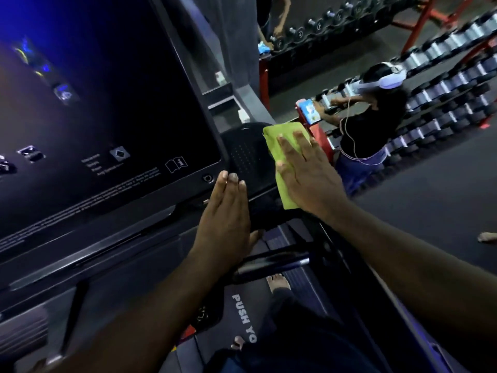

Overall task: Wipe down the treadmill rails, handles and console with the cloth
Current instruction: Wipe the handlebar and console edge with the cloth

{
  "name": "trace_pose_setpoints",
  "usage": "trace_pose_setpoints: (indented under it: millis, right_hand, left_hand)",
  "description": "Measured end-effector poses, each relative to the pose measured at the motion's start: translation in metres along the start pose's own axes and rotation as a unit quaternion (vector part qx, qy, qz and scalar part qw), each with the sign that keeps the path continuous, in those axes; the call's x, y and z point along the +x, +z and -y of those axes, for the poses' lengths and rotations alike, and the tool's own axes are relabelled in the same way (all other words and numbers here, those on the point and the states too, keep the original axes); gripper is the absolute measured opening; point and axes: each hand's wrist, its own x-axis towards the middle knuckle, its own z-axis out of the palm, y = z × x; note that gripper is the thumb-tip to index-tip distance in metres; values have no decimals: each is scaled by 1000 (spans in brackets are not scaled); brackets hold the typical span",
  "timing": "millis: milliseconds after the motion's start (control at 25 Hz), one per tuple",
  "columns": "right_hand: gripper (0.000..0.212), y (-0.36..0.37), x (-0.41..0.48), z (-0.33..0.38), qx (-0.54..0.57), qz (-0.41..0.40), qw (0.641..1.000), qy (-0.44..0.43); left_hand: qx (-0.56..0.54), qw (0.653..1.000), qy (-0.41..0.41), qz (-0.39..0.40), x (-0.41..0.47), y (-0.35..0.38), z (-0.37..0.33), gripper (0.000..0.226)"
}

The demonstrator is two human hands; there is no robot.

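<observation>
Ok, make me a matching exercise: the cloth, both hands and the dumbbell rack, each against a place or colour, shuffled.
1 cloth
2 left hand
3 right hand
4 dumbbell rack

A red frame, in the background
B flat on the cloth
C yellow-green, on the panel right of the screen
D fingers straight, at the screen's lower right corner

Pairs: 1-C, 2-D, 3-B, 4-A

Txt "PUSH YO" on treadmill belt

A gym: a treadmill console up close, red racks of dumbbells along a dark rubber floor
</observation>
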Motion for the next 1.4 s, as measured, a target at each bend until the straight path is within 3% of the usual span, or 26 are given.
trace_pose_setpoints:
  millis: [80,240,360,560,600,760,800,920,1080,1240,1400]
  right_hand:
    - [55,1,43,9,23,17,1000,-2]
    - [54,18,128,43,-22,37,987,-152]
    - [58,8,156,73,-38,84,981,-169]
    - [57,35,108,62,-42,45,933,-354]
    - [56,37,120,56,-37,44,935,-351]
    - [53,6,158,26,35,84,993,-78]
    - [53,2,141,22,30,56,996,-65]
    - [56,13,63,27,-46,-15,987,-156]
    - [54,31,40,35,-74,0,963,-260]
    - [56,32,84,57,-85,-27,977,-195]
    - [62,41,1,78,-50,-9,990,-128]
  left_hand:
    - [-11,1000,1,3,-1,2,-2,111]
    - [1,999,-16,37,5,-4,-6,117]
    - [19,998,6,67,2,-11,-7,119]
    - [-48,998,33,8,-12,-22,7,66]
    - [-43,998,41,7,-13,-19,11,63]
    - [-26,999,23,4,-18,-13,9,61]
    - [-32,999,21,3,-21,-12,7,59]
    - [-47,998,36,-35,-33,-2,7,52]
    - [-73,997,33,-10,-51,-2,9,60]
    - [-116,992,-18,35,-66,3,-2,82]
    - [-126,988,66,57,-81,16,-8,78]
